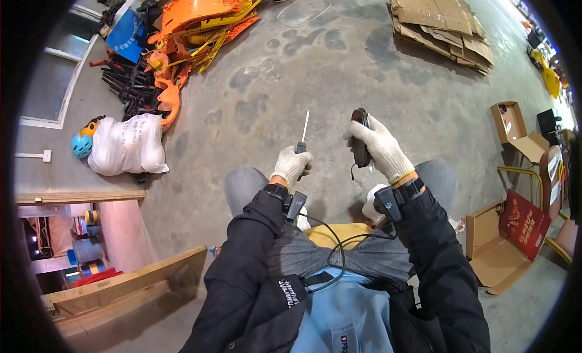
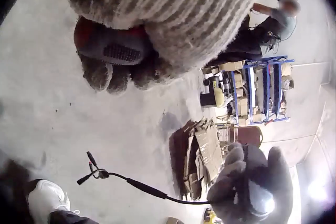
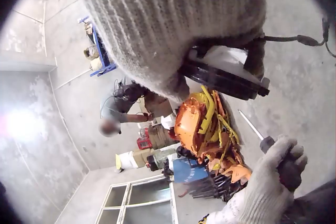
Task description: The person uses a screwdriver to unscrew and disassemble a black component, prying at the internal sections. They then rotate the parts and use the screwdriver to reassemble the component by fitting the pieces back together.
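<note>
- Bare concrete floor (image 1: 315, 80) lies open ahead of both hands, with wide free room between them and the clutter beyond.
- Far left: a pile of orange plastic parts (image 1: 194, 25) and a white sack (image 1: 127, 144) block the way.
- Far right: flattened cardboard (image 1: 439, 22) and open boxes (image 1: 503, 238) crowd that side.
- Below the hands, the person's knees (image 1: 245, 186) and what seems a dangling cable (image 1: 330, 244) narrow the downward path.

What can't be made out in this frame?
- Dark device, head view: right hand covers its face.
- Screwdriver tip, head view: too small to read.
- Left wrist view: left hand hides most of the handle.
- Right wrist view: the glove cuts off the device's upper side.
</note>
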`<state>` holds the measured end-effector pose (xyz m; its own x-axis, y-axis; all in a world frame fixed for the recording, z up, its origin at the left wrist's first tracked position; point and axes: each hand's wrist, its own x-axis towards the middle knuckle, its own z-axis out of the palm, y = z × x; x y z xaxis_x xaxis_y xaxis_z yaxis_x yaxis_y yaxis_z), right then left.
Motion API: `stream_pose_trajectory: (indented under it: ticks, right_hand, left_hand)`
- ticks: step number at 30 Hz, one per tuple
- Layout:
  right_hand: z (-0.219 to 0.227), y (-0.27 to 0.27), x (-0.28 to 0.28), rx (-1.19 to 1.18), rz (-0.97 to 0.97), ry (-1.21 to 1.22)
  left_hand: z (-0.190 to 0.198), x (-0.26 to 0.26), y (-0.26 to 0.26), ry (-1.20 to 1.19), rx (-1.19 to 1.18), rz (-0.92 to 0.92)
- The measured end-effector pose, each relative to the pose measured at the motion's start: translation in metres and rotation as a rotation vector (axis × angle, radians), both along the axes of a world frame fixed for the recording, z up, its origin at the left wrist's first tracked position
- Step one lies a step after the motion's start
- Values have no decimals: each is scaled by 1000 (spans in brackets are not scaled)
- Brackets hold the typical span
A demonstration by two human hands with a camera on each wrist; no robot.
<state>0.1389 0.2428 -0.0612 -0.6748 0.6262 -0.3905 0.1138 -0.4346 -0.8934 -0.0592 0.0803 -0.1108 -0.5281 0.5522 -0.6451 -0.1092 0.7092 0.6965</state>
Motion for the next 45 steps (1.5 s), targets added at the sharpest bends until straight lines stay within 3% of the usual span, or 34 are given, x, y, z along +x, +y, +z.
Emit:
stream_pose_trajectory:
  ticks: [5, 8, 12, 13, 18, 19, 20, 21, 22, 23, 24, 25, 29, 35, 38, 45]
  right_hand:
    - [2, 6, 0, -94, -86, 5]
    - [1, 12, 1, -213, -163, 23]
    - [2, 12, 4, -197, -163, 25]
    - [0, 10, 6, -194, -160, 15]
    - [2, 1, 6, -114, -78, 64]
    - [-3, 0, 4, -129, -56, 68]
    - [-8, 0, 4, -137, -28, 70]
    - [-3, -2, 2, -140, 9, 58]
    - [4, -6, 0, -133, 49, 41]
    - [11, -11, -4, -117, 62, 24]
    - [0, -8, -6, -101, 110, 57]
    - [-10, -6, -9, -137, 125, 59]
    - [-34, -7, -16, -226, 285, 125]
    - [-34, -18, -32, -363, 379, 199]
    - [-32, -28, -40, -264, 385, 83]
    - [-4, -50, -53, -263, 397, 84]
  left_hand:
    - [15, -9, -14, -172, 160, 87]
    - [54, -10, -35, -250, 243, 107]
    - [98, -13, -87, -264, 354, 156]
    - [97, -19, -103, -255, 360, 81]
    - [113, -9, -152, -358, 398, 81]
    - [76, -16, -167, -230, 488, -56]
    - [118, 2, -157, -488, 408, 179]
    - [112, 1, -163, -493, 398, 147]
    - [90, -2, -167, -223, 393, -50]
    - [82, 0, -166, -98, 390, -81]
    - [66, 4, -160, -407, 423, 195]
    - [81, 9, -156, -441, 392, 220]
    - [42, 14, -163, -442, 527, 183]
    - [23, 9, -168, -351, 499, 188]
    - [23, 8, -170, -383, 525, 202]
    - [36, 6, -170, -417, 548, 215]
